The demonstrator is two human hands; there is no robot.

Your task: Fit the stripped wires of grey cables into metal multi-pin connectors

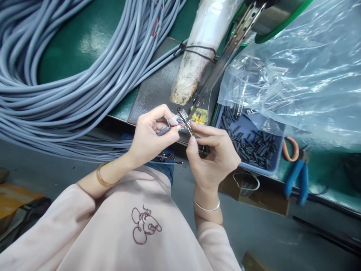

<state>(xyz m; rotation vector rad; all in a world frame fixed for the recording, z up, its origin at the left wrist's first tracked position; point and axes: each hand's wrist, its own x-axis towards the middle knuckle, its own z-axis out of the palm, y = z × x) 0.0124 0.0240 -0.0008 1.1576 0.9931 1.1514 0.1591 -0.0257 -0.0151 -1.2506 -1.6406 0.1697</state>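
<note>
My left hand pinches the stripped end of a grey cable, and its coloured wires fan out past the fingertips. Those wires meet a multi-pin metal connector at the edge of the dark plate. From the other side, my right hand has thumb and fingers closed on a thin yellowish wire beside the connector. Just above the connector, a soldering iron on a perforated metal arm points down, its tip close to the pins.
Bundled grey cables cover the left. A plastic-wrapped post stands behind the dark plate. To the right are a blue bin of short black tubes, a clear plastic bag, blue-handled cutters and a solder spool.
</note>
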